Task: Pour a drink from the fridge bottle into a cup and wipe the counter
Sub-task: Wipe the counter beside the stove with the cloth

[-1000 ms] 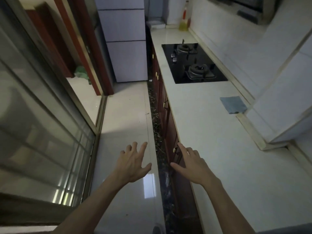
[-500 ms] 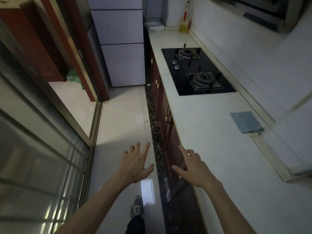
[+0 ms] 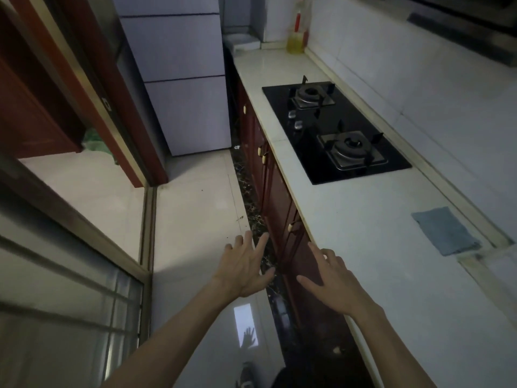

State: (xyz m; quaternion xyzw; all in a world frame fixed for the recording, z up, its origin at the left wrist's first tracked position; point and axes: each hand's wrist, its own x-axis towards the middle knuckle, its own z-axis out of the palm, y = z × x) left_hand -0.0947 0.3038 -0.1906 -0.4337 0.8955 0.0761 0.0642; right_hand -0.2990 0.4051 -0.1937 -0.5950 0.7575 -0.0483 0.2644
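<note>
A tall white fridge [image 3: 181, 79] with its doors closed stands at the far end of the narrow kitchen aisle. A long white counter [image 3: 377, 233] runs along the right. On it, near the wall, lies a folded blue-grey cloth [image 3: 444, 231]. My left hand [image 3: 243, 264] is held out over the floor with fingers spread, holding nothing. My right hand [image 3: 333, 278] is held out beside it in front of the dark red cabinet doors [image 3: 279, 197], fingers straight and empty. No drink bottle or cup is in sight.
A black two-burner gas hob [image 3: 333, 130] is set into the counter. A bottle of yellow oil [image 3: 296, 37] stands at the counter's far end. A glass sliding door [image 3: 56, 303] and a red door frame [image 3: 92, 79] bound the aisle on the left.
The view has advanced along the aisle: the fridge and hob look nearer and the cloth has slid toward the lower right. Both hands stay outstretched and empty.
</note>
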